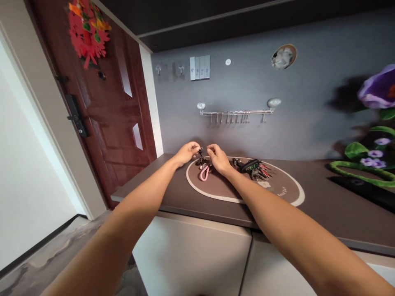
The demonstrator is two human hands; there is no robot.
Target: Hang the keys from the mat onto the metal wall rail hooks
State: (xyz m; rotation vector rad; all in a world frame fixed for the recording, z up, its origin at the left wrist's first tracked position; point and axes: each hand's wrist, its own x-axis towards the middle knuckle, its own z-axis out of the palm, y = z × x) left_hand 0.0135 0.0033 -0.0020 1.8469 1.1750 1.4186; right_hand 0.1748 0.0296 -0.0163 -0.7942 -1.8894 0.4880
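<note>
Both of my arms reach over a cabinet top to an oval brown mat. My left hand is closed in a pinch on a small key bunch at the mat's far left edge. My right hand is closed too, its fingertips pinching the same bunch from the right. A pink strap loop hangs from that bunch onto the mat, between the hands. A second heap of keys with a black fob lies on the mat to the right of my right hand.
A metal hook rail is fixed to the grey wall above the mat, with two clear hooks and a switch panel higher up. A dark red door stands at the left. Artificial flowers fill the right end of the countertop.
</note>
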